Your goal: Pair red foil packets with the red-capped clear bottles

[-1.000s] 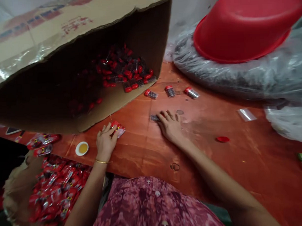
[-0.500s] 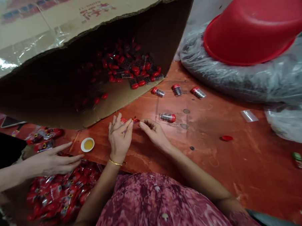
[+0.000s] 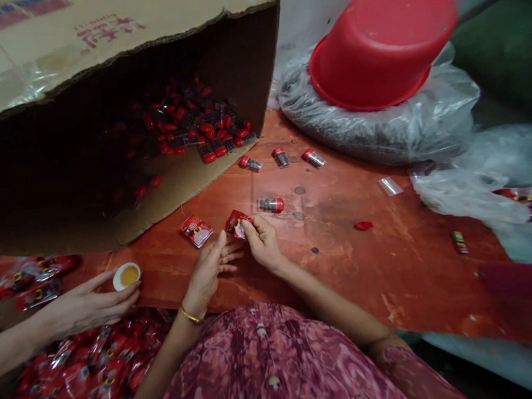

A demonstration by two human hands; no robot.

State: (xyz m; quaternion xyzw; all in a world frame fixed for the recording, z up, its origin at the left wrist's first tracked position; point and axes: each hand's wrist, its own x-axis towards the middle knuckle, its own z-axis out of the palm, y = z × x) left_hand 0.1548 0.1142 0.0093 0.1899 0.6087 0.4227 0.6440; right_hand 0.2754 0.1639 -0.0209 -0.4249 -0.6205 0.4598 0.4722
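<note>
A small red packet (image 3: pixel 235 223) is pinched at its edge by the fingertips of the right hand (image 3: pixel 262 245), just above the red worktop (image 3: pixel 383 265) and in front of the opening of a tipped cardboard box (image 3: pixel 125 111). The left hand (image 3: pixel 210 269) is held beside it, fingers loosely spread and empty, thumb raised toward the packet. The packet is judged light, thin and pliable, with a slick film skin; it is best gripped at a corner or seam. A second packet (image 3: pixel 196 231) lies flat to the left, and a red-capped vial (image 3: pixel 271 205) lies just beyond. Both forearms are angled inward over the lap. Another person's hand (image 3: pixel 89 301) is laid near a small cap of yellow liquid (image 3: pixel 126 276).
</note>
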